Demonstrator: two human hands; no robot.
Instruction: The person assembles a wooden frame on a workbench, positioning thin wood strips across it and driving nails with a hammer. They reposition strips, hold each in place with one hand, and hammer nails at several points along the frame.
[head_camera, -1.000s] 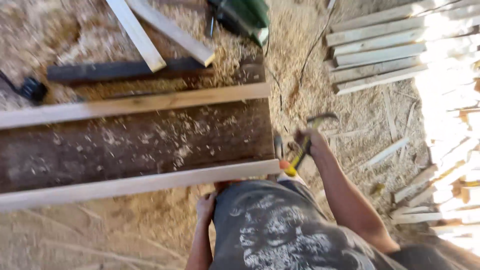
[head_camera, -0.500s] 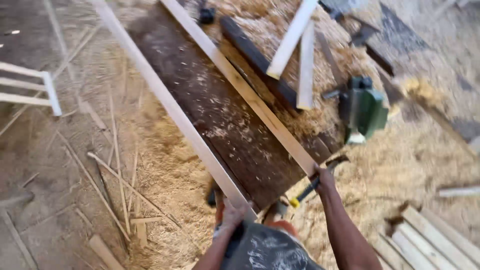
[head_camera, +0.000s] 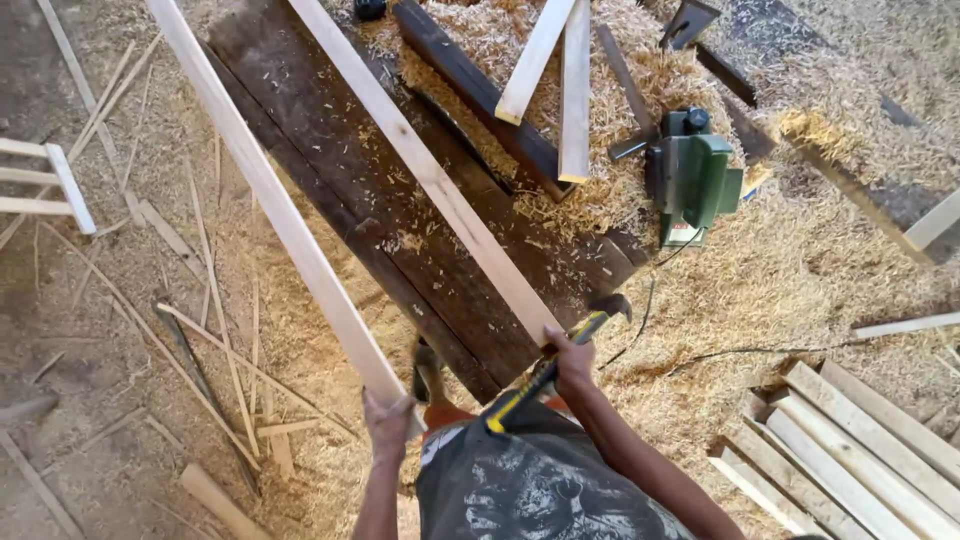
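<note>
My left hand (head_camera: 388, 420) grips the near end of a long pale wooden slat (head_camera: 270, 200) that runs up and to the left. My right hand (head_camera: 572, 362) rests at the near end of a second pale slat (head_camera: 440, 185) and holds a claw hammer (head_camera: 560, 355) with a yellow and black handle, its dark head pointing right. Both slats lie along a dark wide plank (head_camera: 400, 220) strewn with wood shavings. My dark patterned shirt (head_camera: 530, 480) fills the bottom of the view.
A green electric planer (head_camera: 695, 185) sits on shavings at the upper right, its cord (head_camera: 700, 355) trailing over the floor. Two short pale slats (head_camera: 560, 70) lie crossed near the top. Stacked pale boards (head_camera: 860, 450) lie at the lower right. Thin offcuts (head_camera: 200, 340) litter the left floor.
The view swung so the plank now runs diagonally instead of across. Both hands stay at the slats' near ends, the right still holding the hammer.
</note>
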